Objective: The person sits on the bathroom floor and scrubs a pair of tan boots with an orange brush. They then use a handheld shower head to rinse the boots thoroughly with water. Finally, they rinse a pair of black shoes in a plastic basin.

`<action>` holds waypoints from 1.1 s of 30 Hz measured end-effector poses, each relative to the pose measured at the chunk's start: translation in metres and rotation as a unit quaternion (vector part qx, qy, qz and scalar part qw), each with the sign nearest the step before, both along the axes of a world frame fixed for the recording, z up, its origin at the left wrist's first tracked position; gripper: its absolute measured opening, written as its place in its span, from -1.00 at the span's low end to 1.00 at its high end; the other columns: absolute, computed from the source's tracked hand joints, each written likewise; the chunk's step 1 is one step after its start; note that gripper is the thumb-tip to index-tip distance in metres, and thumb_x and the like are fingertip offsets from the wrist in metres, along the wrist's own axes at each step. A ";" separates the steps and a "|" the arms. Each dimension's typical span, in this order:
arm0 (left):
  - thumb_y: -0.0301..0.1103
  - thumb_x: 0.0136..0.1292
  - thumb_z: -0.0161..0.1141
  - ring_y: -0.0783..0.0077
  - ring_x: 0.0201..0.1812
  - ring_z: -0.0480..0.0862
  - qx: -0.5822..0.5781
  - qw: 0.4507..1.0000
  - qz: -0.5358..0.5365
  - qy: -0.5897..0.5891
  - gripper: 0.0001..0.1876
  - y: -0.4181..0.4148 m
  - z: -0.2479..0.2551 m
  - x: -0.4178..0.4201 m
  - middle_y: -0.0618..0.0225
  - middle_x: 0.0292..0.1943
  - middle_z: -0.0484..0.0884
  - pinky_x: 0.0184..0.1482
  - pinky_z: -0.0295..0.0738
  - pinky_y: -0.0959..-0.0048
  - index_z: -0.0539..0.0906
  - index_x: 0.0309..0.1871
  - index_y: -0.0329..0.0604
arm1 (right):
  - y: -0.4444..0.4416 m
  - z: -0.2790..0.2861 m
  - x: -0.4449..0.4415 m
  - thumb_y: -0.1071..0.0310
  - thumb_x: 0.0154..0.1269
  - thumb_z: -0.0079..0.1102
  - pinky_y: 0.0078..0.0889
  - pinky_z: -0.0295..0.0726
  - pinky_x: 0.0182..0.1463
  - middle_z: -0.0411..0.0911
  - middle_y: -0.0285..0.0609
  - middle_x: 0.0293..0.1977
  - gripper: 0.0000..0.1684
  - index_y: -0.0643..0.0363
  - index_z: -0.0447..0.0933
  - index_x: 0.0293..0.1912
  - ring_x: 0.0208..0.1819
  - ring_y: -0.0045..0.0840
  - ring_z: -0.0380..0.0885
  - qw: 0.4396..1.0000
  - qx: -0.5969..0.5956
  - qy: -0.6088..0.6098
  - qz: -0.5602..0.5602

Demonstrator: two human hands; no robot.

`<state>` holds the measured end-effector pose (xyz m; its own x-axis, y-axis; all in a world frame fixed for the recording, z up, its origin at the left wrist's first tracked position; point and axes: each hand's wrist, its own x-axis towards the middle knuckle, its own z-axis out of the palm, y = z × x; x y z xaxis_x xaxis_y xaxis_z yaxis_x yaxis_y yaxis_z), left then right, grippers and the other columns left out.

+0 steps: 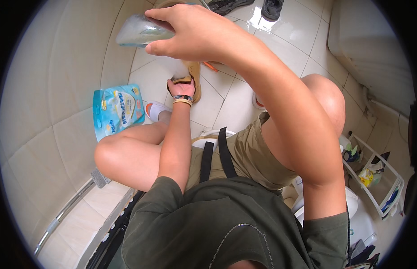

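My left hand [181,88] reaches down to a tan sandal [196,71] just above the tiled floor. Its fingers are under the sandal's dark-lined strap, palm up. My right hand [176,32] is raised higher and farther forward, with thumb and fingers spread around a clear, bluish plastic container [134,31]. What is inside cannot be made out. Below that container, a whitish blur of water or powder hangs over the sandal's front.
A turquoise bag of soap powder [119,107] stands against the wall at left. An orange stick [210,66] lies under my right forearm. Black shoes [272,9] sit on the wet tiles [289,33]. At right stands a white rack [373,151] with toiletries.
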<state>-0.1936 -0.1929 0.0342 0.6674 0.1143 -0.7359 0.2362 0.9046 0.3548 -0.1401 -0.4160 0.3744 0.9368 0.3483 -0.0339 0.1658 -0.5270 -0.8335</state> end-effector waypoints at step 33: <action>0.22 0.50 -0.26 0.23 0.58 0.14 0.054 0.998 -0.010 0.024 -0.25 -0.006 -0.006 0.000 0.28 0.57 0.21 0.58 -0.18 0.07 0.16 0.56 -0.10 | -0.005 -0.003 0.007 0.55 -0.05 0.25 -0.19 0.73 -0.12 0.71 -0.06 -0.29 -0.09 -0.18 0.45 0.37 -0.18 -0.22 0.72 0.982 -0.116 -0.144 -0.041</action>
